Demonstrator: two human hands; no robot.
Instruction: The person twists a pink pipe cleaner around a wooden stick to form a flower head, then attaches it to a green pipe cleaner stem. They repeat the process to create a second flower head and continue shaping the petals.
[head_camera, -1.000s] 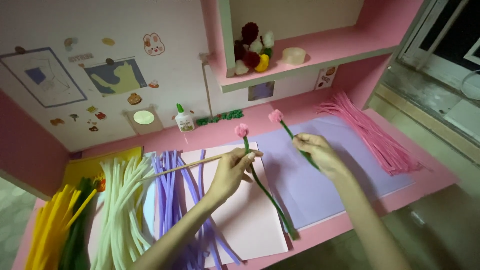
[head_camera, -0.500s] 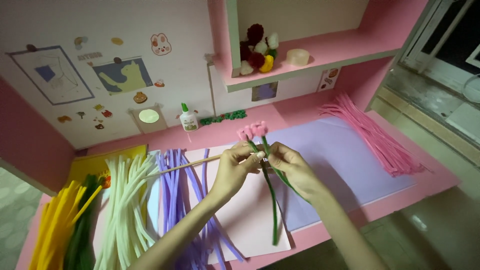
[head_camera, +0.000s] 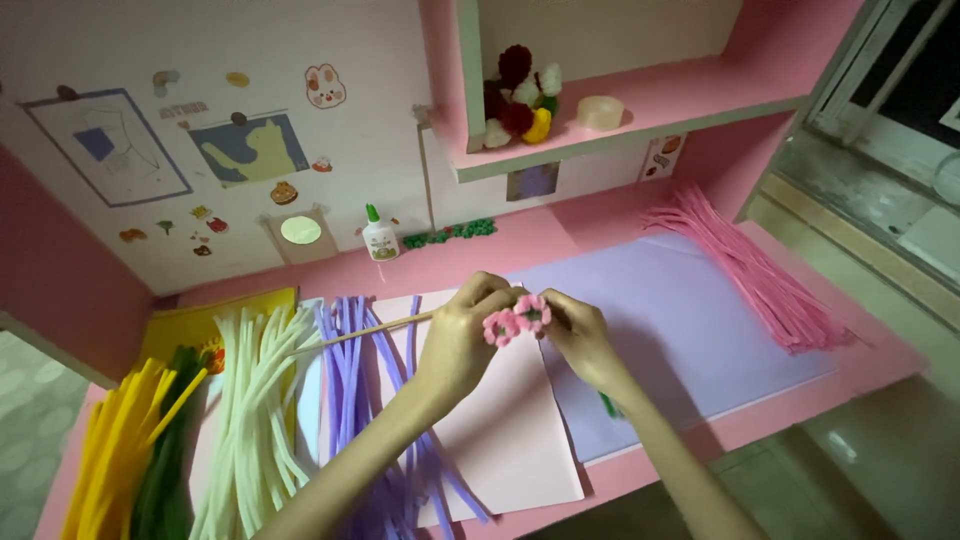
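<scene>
Two small pink pipe-cleaner flowers (head_camera: 516, 321) are held together above the pink desk (head_camera: 560, 240). My left hand (head_camera: 462, 340) grips them from the left. My right hand (head_camera: 580, 340) grips them from the right. Their green stems are mostly hidden behind my right hand, with a bit of green (head_camera: 608, 404) showing below my wrist. A thin wooden stick (head_camera: 350, 335) lies on the desk and runs left from my left hand.
Pink paper (head_camera: 500, 430) and purple paper (head_camera: 680, 320) lie under my hands. Bundles of pipe cleaners lie around: purple (head_camera: 355, 350), white (head_camera: 250, 400), yellow (head_camera: 110, 460), green (head_camera: 165, 470), pink (head_camera: 750, 270). A glue bottle (head_camera: 379, 235) stands at the back wall. A shelf (head_camera: 640, 110) holds pompoms.
A second ago each hand held one flower apart from the other. My hands have come together, and the two flower heads now sit side by side between my fingers.
</scene>
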